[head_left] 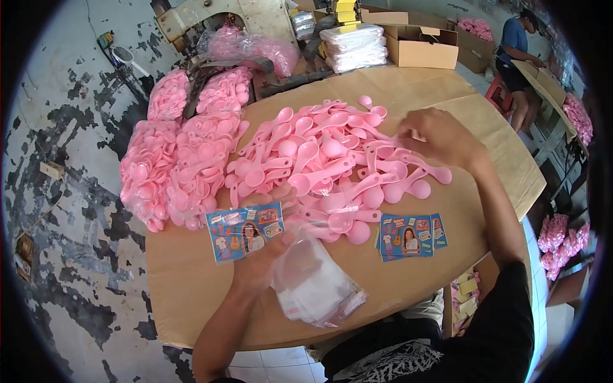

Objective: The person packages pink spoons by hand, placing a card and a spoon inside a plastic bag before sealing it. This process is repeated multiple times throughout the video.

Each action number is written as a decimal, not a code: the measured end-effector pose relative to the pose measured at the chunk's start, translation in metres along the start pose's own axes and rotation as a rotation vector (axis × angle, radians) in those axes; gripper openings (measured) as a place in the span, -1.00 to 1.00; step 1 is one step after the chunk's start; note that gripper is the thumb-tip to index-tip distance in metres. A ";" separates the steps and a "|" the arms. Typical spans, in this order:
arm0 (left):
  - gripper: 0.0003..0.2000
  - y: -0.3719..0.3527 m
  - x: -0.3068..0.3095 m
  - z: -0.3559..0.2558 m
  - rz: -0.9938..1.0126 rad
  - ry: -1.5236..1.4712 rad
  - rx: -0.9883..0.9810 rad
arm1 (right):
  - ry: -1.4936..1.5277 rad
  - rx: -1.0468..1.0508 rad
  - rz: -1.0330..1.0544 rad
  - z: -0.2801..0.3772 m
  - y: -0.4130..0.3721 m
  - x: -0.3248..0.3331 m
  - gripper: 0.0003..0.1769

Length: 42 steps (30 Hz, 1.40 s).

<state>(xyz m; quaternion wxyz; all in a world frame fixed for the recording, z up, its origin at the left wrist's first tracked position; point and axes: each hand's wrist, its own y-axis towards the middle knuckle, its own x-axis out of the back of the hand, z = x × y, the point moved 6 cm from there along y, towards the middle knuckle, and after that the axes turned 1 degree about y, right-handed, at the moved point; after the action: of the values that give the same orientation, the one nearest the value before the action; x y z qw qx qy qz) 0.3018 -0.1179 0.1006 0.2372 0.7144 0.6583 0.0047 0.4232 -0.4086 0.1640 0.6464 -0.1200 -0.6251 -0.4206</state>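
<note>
A heap of pink spoons (pixel 319 153) lies on the brown paper-covered table (pixel 460 274). My left hand (pixel 258 258) is closed at the heap's near left side, holding a blue printed card (pixel 246 233) and clear plastic. Under its wrist side, a stack of clear plastic bags (pixel 319 287) rests on the paper. My right hand (pixel 424 131) is at the heap's right edge, fingers bent down by the spoon handles; its fingertips are blurred, so what they hold is unclear. Several blue cards (pixel 408 236) lie in a small pile right of the heap.
Bulging clear bags of pink spoons (pixel 179 166) stand at the left. Behind are a machine (pixel 223 19), stacked plastic packs (pixel 354 48) and a cardboard box (pixel 421 51). Another person (pixel 514 48) is at a table far right. An open box (pixel 466 300) sits below the near right edge.
</note>
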 end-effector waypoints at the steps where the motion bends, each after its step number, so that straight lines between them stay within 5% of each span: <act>1: -0.44 0.001 -0.003 -0.001 0.026 -0.003 -0.003 | 0.009 -0.101 0.082 -0.014 -0.011 -0.003 -0.74; 6: -0.45 0.000 0.001 -0.004 0.011 -0.022 0.013 | -0.062 -0.394 0.451 -0.033 -0.026 -0.029 -0.76; 11: -0.49 0.007 0.003 -0.006 0.073 -0.051 -0.066 | 0.055 0.085 -0.082 0.009 -0.020 0.014 -0.86; 14: -0.52 0.009 0.006 -0.007 0.076 -0.058 -0.075 | 0.419 -0.172 -0.096 0.026 -0.016 0.027 -0.91; 15: -0.53 0.010 0.008 -0.007 0.062 -0.062 -0.071 | 0.572 -0.037 -0.160 0.033 -0.017 0.024 -0.86; 19: -0.53 0.011 0.009 -0.009 0.070 -0.124 -0.076 | 0.982 -0.099 -0.028 0.043 -0.019 -0.001 -0.70; 22: -0.55 0.011 0.009 -0.009 0.090 -0.139 -0.078 | 1.041 -0.155 0.129 0.049 -0.020 -0.011 -0.79; 25: -0.56 0.011 0.010 -0.010 0.100 -0.150 -0.080 | 0.765 -0.035 -0.052 0.050 -0.015 -0.013 -0.91; 34: -0.53 0.009 0.002 -0.009 0.127 -0.242 -0.045 | 0.764 0.031 -0.221 0.082 -0.020 -0.008 -0.90; 38: -0.44 0.007 -0.013 -0.001 0.214 -0.198 0.022 | 0.931 0.054 -0.227 0.104 -0.026 -0.032 -0.82; 42: -0.35 -0.002 -0.036 -0.004 0.116 -0.290 0.096 | 0.624 0.251 -0.200 0.128 -0.026 -0.039 -0.48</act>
<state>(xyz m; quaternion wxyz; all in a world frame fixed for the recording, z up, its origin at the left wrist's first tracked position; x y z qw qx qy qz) 0.2937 -0.1506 0.1147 0.2947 0.7550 0.5741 -0.1162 0.3201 -0.3222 0.1432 0.7717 0.1567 -0.4529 -0.4181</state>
